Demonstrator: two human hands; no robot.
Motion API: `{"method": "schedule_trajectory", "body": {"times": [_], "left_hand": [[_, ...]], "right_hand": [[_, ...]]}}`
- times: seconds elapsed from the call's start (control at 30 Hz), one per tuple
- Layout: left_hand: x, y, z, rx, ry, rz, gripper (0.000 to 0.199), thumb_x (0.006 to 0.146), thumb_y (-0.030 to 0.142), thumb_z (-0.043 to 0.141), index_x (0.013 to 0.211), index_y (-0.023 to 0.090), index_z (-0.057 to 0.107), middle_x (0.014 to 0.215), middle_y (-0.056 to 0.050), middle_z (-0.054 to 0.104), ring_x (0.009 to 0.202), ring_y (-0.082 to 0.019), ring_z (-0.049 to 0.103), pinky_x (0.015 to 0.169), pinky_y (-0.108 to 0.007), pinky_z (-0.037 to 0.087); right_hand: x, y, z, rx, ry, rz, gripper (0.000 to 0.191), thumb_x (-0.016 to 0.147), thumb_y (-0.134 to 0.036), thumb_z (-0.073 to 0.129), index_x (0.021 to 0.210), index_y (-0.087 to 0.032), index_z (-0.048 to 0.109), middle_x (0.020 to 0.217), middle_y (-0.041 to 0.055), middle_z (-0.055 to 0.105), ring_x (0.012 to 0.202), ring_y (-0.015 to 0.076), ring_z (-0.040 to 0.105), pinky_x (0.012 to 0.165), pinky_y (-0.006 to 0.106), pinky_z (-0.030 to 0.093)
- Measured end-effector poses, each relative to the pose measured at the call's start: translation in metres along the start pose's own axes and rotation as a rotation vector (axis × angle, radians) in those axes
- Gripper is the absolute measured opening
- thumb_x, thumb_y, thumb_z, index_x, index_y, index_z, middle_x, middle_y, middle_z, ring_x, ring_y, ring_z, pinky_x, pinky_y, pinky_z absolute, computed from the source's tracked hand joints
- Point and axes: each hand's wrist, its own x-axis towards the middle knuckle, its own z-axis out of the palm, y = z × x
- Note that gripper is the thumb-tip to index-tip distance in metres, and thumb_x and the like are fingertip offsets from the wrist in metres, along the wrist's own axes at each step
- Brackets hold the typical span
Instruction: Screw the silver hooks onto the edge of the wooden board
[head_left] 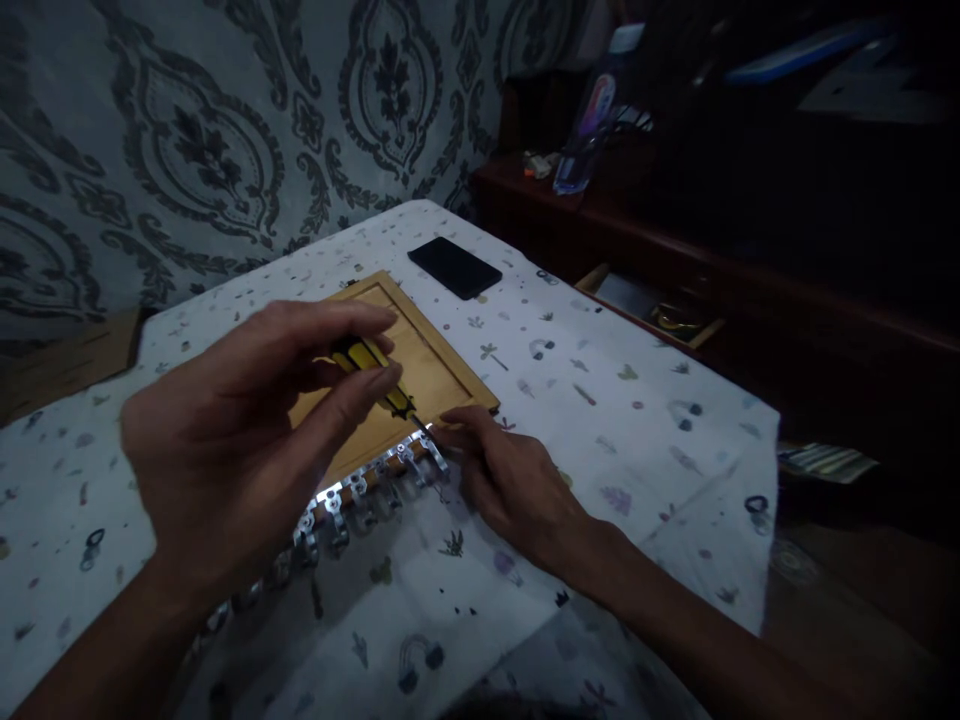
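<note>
The left hand (240,430) is closed in a pinch, its thumb and fingertips gripping the faceted yellow-and-black handle of a slim metal-shafted screwdriver (366,356), which slants down to the right. The right hand (517,480) has its fingers partly curled at the near right corner of a flat rectangular wooden board (424,355) with a raised frame edge, the fingertips close beside the screwdriver's tip; whether they pinch anything cannot be told. Under the tip, along the board's near edge, runs a row of shiny silver metal clips (358,485), partly hidden by the left hand toward its left end. The board lies on a tabletop (630,440) covered with a white cloth printed with small plants and rainbows. Beyond the board's far right side, a black rectangular phone (455,267) lies flat. Farther right stands dark red wooden furniture (525,195) with a drawer (645,310) pulled open and a clear plastic bottle (596,120) on top. Brown cardboard (75,365) lies at the far left, before grey-patterned wallpaper (217,150).
</note>
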Motion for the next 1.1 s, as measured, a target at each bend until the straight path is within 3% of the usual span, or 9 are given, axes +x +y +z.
{"method": "schedule_trajectory", "body": {"times": [0.2, 0.57, 0.9, 1.1], "left_hand": [[-0.004, -0.003, 0.002, 0.129, -0.056, -0.008, 0.023, 0.083, 0.021, 0.070, 0.105, 0.027, 0.068, 0.100, 0.006, 0.072, 0.089, -0.012, 0.067, 0.078, -0.024, 0.059], [-0.010, -0.007, 0.010, -0.004, -0.085, -0.023, 0.025, 0.084, 0.016, 0.067, 0.107, 0.028, 0.067, 0.103, 0.002, 0.071, 0.092, -0.015, 0.066, 0.079, -0.028, 0.058], [-0.008, -0.008, 0.008, -0.020, -0.177, -0.051, 0.024, 0.085, 0.020, 0.066, 0.108, 0.027, 0.068, 0.106, 0.001, 0.071, 0.096, -0.015, 0.066, 0.085, -0.027, 0.056], [-0.004, -0.003, 0.008, -0.165, -0.262, -0.141, 0.023, 0.087, 0.020, 0.064, 0.110, 0.024, 0.064, 0.104, -0.003, 0.069, 0.098, -0.018, 0.066, 0.084, -0.030, 0.055]], "right_hand": [[0.000, -0.001, 0.000, 0.020, -0.004, 0.019, 0.034, 0.083, -0.007, 0.039, 0.115, -0.017, 0.046, 0.106, 0.0107, 0.076, 0.093, 0.0210, 0.074, 0.077, 0.034, 0.059], [0.000, -0.002, -0.001, 0.003, -0.012, 0.003, 0.037, 0.081, -0.004, 0.040, 0.115, -0.017, 0.045, 0.107, 0.0111, 0.076, 0.094, 0.0216, 0.074, 0.077, 0.036, 0.059], [0.000, -0.001, 0.000, 0.019, -0.001, 0.005, 0.035, 0.082, -0.006, 0.039, 0.115, -0.017, 0.044, 0.106, 0.0116, 0.076, 0.096, 0.0229, 0.073, 0.079, 0.037, 0.059], [-0.001, 0.000, 0.001, 0.024, 0.002, 0.006, 0.037, 0.082, -0.005, 0.041, 0.116, -0.018, 0.045, 0.107, 0.0104, 0.076, 0.095, 0.0214, 0.073, 0.078, 0.033, 0.057]]}}
